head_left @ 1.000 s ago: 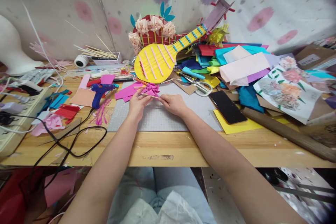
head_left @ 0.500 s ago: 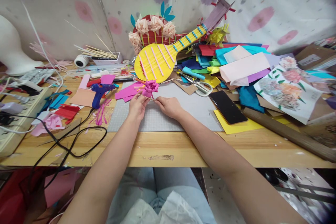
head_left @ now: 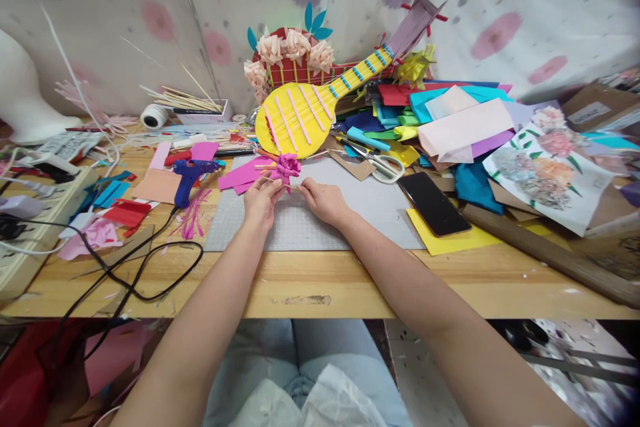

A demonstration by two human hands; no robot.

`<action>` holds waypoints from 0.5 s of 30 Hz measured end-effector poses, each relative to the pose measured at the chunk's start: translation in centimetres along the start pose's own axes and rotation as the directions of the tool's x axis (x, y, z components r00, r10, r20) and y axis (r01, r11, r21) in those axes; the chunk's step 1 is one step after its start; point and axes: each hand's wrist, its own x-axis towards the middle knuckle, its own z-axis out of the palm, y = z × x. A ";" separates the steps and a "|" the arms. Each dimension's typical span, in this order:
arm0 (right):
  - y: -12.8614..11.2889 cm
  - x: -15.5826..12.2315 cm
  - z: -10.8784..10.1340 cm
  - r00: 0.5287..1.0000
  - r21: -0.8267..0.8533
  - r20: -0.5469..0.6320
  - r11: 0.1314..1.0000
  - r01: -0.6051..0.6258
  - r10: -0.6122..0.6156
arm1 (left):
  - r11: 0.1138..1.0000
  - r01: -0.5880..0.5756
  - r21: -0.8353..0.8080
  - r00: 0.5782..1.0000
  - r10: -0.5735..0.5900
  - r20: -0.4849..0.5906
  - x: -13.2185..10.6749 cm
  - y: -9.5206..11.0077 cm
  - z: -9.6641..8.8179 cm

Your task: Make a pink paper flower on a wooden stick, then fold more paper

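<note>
Over the grey cutting mat, my left hand is closed in a pinch on a thin wooden stick. The stick runs across to my right hand, whose thumb and forefinger pinch its other end. Just beyond the fingertips is a magenta paper flower; whether it is attached to the stick, I cannot tell. Flat magenta paper pieces lie behind my left hand. A yellow paper lute with pink strips leans at the back, its lower edge near the flower.
A blue glue gun with a looping black cable lies at left, near a power strip. To the right are white-handled scissors, a black phone, a brown rod and piled coloured paper.
My right hand has shifted slightly to the right, away from my left hand. My left hand and the flower have barely moved.
</note>
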 end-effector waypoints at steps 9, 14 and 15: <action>0.0 0.0 0.1 0.998 0.038 -0.037 0.998 0.055 -0.054 | 0.999 0.000 0.035 0.999 0.001 -0.032 -0.1 0.3 0.3; -0.6 0.0 -0.1 0.998 -0.010 0.044 0.999 0.041 -0.041 | 1.000 -0.011 0.026 0.999 0.012 -0.044 -0.2 0.3 0.4; -0.6 0.0 -0.2 0.998 -0.010 0.045 0.999 0.042 -0.041 | 1.000 -0.010 0.022 0.999 0.011 -0.049 -0.2 0.3 0.4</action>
